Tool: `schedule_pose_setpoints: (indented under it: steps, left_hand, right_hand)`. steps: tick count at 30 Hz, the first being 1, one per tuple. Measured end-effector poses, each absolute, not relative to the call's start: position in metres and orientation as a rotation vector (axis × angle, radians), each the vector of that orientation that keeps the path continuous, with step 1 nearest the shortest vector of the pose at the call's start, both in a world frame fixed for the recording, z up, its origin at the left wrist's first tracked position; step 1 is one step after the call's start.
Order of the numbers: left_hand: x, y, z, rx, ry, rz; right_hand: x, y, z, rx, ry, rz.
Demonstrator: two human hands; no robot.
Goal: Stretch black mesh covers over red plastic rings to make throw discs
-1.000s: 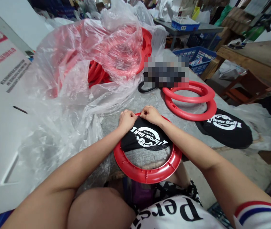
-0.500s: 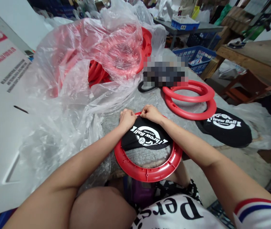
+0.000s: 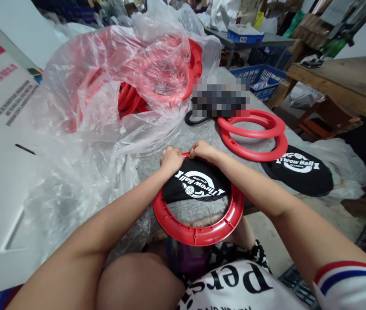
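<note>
A red plastic ring (image 3: 198, 234) lies on the grey table edge in front of me. A black cloth (image 3: 195, 186) printed "Throw Ball" in white covers its far half. My left hand (image 3: 170, 158) and my right hand (image 3: 202, 150) sit close together at the ring's far rim. Both pinch the cloth's top edge with curled fingers. The near half of the ring is bare.
Two more red rings (image 3: 253, 135) are stacked to the right, and a second black printed cloth (image 3: 299, 174) lies beyond them. A big clear plastic bag (image 3: 112, 86) holds several red rings on the left. Blue crates (image 3: 260, 77) and a wooden bench (image 3: 340, 86) stand behind.
</note>
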State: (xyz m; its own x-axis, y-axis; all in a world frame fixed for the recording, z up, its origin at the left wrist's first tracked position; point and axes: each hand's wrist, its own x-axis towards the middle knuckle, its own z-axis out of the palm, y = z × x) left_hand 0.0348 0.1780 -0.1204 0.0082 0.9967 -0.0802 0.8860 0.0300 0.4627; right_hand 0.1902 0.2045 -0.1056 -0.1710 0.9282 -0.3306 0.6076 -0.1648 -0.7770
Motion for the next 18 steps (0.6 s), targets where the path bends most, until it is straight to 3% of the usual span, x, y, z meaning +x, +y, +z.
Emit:
schedule_pose_setpoints:
  steps: [18]
  left_hand:
    - [0.0302,0.1788,-0.1245,1.907,1.849,0.511]
  right_hand:
    - [0.1951,0.2013,-0.1051,-1.634,-1.632,1.424]
